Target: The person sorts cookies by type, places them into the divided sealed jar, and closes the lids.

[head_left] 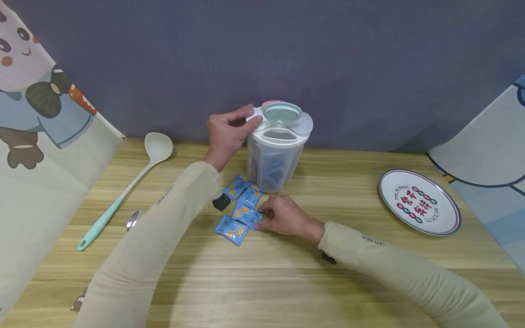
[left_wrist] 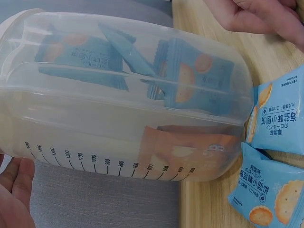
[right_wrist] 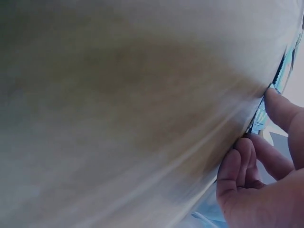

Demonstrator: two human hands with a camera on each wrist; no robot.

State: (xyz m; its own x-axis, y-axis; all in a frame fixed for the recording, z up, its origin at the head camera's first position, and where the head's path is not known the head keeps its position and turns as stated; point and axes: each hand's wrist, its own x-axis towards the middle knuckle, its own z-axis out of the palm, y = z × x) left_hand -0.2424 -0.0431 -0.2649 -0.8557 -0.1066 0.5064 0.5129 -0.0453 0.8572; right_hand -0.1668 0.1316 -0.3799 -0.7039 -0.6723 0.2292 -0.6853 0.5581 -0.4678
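Note:
A clear plastic storage canister (head_left: 256,171) with a white lid (head_left: 305,125) stands near the back wall. One green flap (head_left: 283,114) on the lid is raised. My left hand (head_left: 227,136) holds the lid's left rim between thumb and fingers. Inside the canister, the left wrist view shows several blue packets (left_wrist: 199,71) and an orange packet (left_wrist: 190,152) in separate compartments. Several blue cracker packets (head_left: 231,230) lie on the table before it. My right hand (head_left: 285,216) pinches the right edge of one cracker packet (head_left: 245,213), which lies among the others.
A ladle (head_left: 133,184) with a mint handle lies at the left. Beside my left sleeve is a partly hidden shiny metal object (head_left: 132,221). A white plate (head_left: 430,218) with printed characters sits at the right. The grey panel (head_left: 348,77) rises behind the table.

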